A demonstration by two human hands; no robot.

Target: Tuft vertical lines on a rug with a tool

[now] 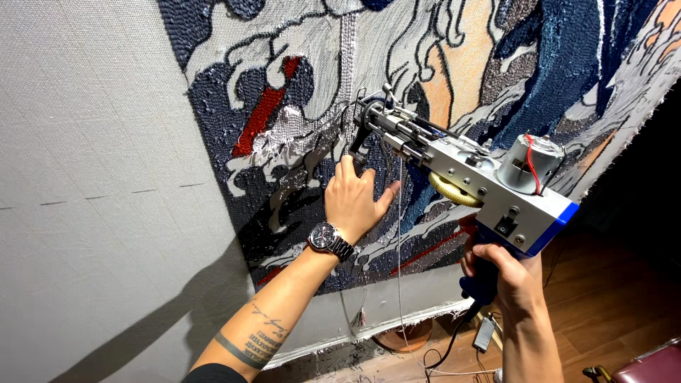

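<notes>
My right hand (509, 275) grips the blue handle of a silver tufting gun (477, 171), whose needle end presses against a stretched grey cloth (92, 142). My left hand (353, 197), with a metal wristwatch (329, 240), holds the black front grip just below the gun's nose. The cloth carries a partly tufted picture (440, 64) in dark blue, grey, white, orange and red yarn. A thin strand of yarn (399, 255) hangs down from the gun.
A black power cord (454, 340) drops from the gun's handle to a wooden floor (603, 305). A round wooden object (406, 336) sits at the cloth's lower edge. A dark red seat (649, 365) shows at the bottom right corner.
</notes>
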